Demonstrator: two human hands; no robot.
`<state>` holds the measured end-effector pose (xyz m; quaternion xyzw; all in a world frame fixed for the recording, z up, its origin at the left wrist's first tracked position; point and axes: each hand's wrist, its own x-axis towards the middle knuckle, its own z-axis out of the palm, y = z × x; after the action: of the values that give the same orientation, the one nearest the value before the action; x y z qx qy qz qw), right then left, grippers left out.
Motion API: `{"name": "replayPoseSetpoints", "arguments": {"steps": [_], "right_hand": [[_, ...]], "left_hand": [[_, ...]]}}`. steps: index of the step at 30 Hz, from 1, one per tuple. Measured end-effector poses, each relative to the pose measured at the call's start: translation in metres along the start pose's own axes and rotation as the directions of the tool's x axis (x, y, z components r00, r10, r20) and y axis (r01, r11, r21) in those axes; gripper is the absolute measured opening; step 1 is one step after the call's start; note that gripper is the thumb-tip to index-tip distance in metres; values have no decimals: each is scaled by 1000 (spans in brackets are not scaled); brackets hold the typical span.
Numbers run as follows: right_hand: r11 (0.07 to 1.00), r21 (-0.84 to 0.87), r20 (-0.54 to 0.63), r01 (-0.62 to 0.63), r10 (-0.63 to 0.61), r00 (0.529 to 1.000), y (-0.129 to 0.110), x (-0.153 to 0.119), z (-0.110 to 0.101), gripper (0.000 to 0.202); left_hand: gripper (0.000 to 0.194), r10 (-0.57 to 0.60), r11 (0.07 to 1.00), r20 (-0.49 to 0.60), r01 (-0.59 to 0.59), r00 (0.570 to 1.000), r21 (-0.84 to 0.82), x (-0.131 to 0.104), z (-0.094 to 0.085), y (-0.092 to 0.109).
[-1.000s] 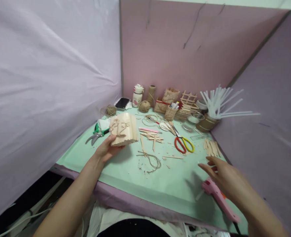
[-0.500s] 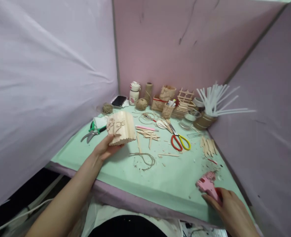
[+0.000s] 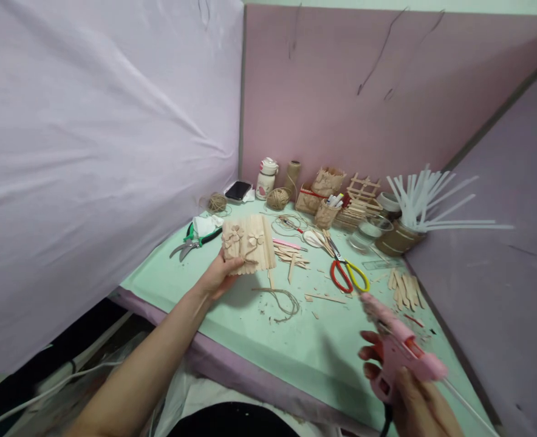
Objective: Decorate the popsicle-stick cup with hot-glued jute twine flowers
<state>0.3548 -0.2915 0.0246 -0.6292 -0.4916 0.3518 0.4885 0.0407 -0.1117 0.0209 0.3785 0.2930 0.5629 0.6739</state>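
Observation:
My left hand (image 3: 223, 274) is closed on a pale wooden-stick box (image 3: 263, 243), its thumb on the front beside raised flower shapes with twine stems. The box is held above the table's left half. On the right, my right hand (image 3: 409, 388) grips a pink hot glue gun (image 3: 398, 346) by its handle, lifted over the table's front right. The gun's nozzle points up and to the left. A white glue stick (image 3: 471, 405) sticks out of its back end, and a dark cord hangs from the handle.
Red and yellow scissors (image 3: 348, 276), loose wooden sticks (image 3: 296, 258) and a twine loop (image 3: 284, 303) lie mid-table. Green-handled pruners (image 3: 191, 244) are at left. A holder of glue sticks (image 3: 398, 237), a glass (image 3: 369, 233) and a white bottle (image 3: 266, 179) stand behind.
My right hand has raised the glue gun from near the tabletop and turned its nozzle toward the upper left. The box in my left hand has turned its flowered side more toward me. The view has shifted.

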Motion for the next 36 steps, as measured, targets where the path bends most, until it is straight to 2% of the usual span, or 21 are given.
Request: {"name": "replayPoseSetpoints", "arguments": {"steps": [2, 4, 8, 10, 14, 27, 36], "right_hand": [[975, 198, 50, -96, 88, 995, -4, 0, 26, 47], [945, 307, 130, -114, 77, 989, -9, -1, 46, 51], [961, 276, 233, -23, -43, 972, -22, -1, 65, 58], [973, 231, 236, -2, -54, 970, -29, -3, 68, 59], [976, 214, 179, -37, -2, 984, -34, -10, 69, 60], [985, 158, 158, -67, 42, 987, -14, -23, 67, 61], [977, 192, 138, -96, 70, 988, -20, -27, 70, 61]], "left_hand": [[90, -2, 1000, 2, 1, 1000, 13, -5, 6, -2], [94, -13, 1000, 14, 13, 1000, 26, -10, 10, -4], [100, -29, 998, 28, 27, 999, 49, -20, 14, -9], [101, -19, 998, 33, 17, 999, 58, -24, 15, -10], [99, -3, 996, 50, -1, 999, 93, -28, 18, -9], [86, -10, 990, 88, -3, 996, 138, -31, 11, -8], [81, 0, 989, 102, -15, 995, 145, -31, 9, -8]]}}
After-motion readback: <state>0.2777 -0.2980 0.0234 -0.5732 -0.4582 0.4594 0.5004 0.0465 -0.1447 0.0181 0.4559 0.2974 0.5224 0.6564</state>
